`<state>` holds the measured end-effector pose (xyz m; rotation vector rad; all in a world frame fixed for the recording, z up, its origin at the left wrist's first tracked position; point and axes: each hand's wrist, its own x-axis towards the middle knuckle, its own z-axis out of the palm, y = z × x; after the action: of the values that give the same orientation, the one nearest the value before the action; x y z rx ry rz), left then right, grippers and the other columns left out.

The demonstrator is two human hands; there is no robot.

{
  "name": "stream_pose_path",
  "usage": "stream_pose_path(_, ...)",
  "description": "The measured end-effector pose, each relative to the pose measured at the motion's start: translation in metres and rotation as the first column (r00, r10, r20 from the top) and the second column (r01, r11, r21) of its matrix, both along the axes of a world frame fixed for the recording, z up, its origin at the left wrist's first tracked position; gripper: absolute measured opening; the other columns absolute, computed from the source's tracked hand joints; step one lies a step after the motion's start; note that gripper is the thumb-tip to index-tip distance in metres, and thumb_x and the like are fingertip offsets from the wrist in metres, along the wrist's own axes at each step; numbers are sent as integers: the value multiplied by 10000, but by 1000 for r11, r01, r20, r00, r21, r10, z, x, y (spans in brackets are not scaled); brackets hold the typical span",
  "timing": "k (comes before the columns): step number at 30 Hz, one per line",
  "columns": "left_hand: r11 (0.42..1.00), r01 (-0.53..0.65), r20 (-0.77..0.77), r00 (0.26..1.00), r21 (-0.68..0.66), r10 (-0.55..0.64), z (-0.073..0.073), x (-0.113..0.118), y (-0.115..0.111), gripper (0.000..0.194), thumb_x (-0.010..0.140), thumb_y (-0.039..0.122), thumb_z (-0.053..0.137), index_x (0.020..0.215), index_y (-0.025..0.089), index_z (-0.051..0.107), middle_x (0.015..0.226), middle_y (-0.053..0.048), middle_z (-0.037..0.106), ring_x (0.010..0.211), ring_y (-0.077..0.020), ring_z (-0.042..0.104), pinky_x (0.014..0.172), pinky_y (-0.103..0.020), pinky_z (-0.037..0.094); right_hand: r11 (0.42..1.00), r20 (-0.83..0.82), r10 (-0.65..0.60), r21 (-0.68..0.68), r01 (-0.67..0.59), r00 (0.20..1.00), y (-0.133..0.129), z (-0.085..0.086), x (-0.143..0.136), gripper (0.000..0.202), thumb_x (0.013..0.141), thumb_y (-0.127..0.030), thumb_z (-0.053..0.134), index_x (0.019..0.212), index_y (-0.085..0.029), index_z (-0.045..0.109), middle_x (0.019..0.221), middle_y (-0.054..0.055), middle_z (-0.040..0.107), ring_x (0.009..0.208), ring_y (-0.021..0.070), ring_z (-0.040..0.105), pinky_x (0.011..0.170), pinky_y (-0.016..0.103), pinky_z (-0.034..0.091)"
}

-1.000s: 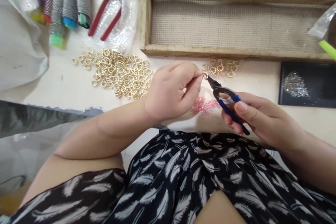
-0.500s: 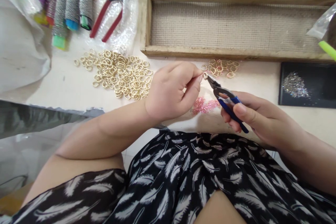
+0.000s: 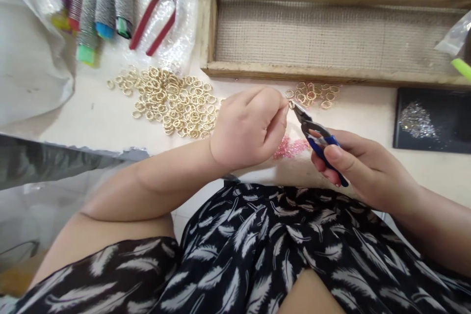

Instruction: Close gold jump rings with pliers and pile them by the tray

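Note:
My left hand (image 3: 252, 125) is closed, its thumb and fingertips pinching a small gold ring (image 3: 292, 104). Blue-handled pliers (image 3: 324, 149) are gripped in my right hand (image 3: 364, 169), and their jaw tips meet the ring at my left fingertips. Just beyond the jaws lies a small group of gold rings (image 3: 312, 94) with some pink among them. Below the pliers' jaws, a pile of pink stones or beads (image 3: 290, 147) rests on the table, partly covered by my left hand. A large heap of gold rings (image 3: 176, 100) spreads to the left of that hand.
A wooden mesh-bottomed tray (image 3: 312, 73) spans the back. Red-handled pliers (image 3: 147, 22) lie on bubble wrap (image 3: 184, 34), beside wire-wound rods (image 3: 105, 0) at the back left. On the right, a black tray (image 3: 449, 122) holds clear glittering stones (image 3: 417, 120).
The ring at my left fingertips has turned and shows less of its face. My left fingers have folded closer together. The whole view has shifted slightly.

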<state>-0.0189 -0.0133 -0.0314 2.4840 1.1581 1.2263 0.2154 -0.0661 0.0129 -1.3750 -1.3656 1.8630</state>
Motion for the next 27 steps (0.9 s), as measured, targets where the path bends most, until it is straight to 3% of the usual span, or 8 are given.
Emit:
stream_pose_path(3,999,-27,0,1000,-36,27,0,2,-2,155,1025,214,517,879,251,557,790,-22,635,723,-180,616,684,-340,502,999,16,10,43,-11,1000,0,-1,-1,386,1055,-603,631,977,-227,669,721,-19,551,560,124,469,494,268,383)
stream_pose_path(9,966,-23,50,998,-256,37,2,3,-3,197,1042,259,522,850,252,564,796,-28,594,798,-196,637,802,-352,548,985,32,12,173,-17,999,1,-2,-7,414,1073,-588,611,868,-228,621,718,-21,546,562,115,473,502,271,400)
stream_pose_path(11,972,-55,15,998,-229,60,2,3,-2,187,1024,258,547,839,251,572,791,-32,604,784,-192,624,780,-340,538,978,33,7,210,-14,999,1,-3,-9,410,1082,-576,604,866,-228,617,733,-18,559,571,112,478,510,272,402)
stream_pose_path(15,993,-108,-61,993,-45,105,1,5,1,165,975,226,580,813,252,561,747,-25,624,692,-171,566,655,-330,458,975,25,1,221,-7,1000,0,-5,-11,408,1088,-592,585,905,-229,615,732,-23,557,571,113,482,506,276,395)
stream_pose_path(20,989,-86,-45,995,121,92,-1,7,4,157,912,121,561,837,257,537,718,-8,636,634,-172,552,600,-354,381,980,27,-8,199,2,1000,0,-8,-13,439,1082,-626,576,897,-228,601,715,-25,547,575,115,498,504,274,402)
stream_pose_path(24,993,-54,-22,998,109,56,2,5,5,149,934,127,580,839,240,562,718,-13,653,641,-159,571,603,-332,419,984,1,8,178,-8,1000,1,-4,-11,437,1060,-639,610,899,-233,628,726,-23,557,570,112,517,510,268,426)
stream_pose_path(27,999,-30,88,996,-21,32,6,3,5,157,948,135,584,818,223,593,704,-3,650,668,-139,601,623,-295,470,990,-19,-8,143,10,1000,1,0,-3,420,1039,-655,633,950,-247,671,805,-6,613,614,123,579,555,276,489)
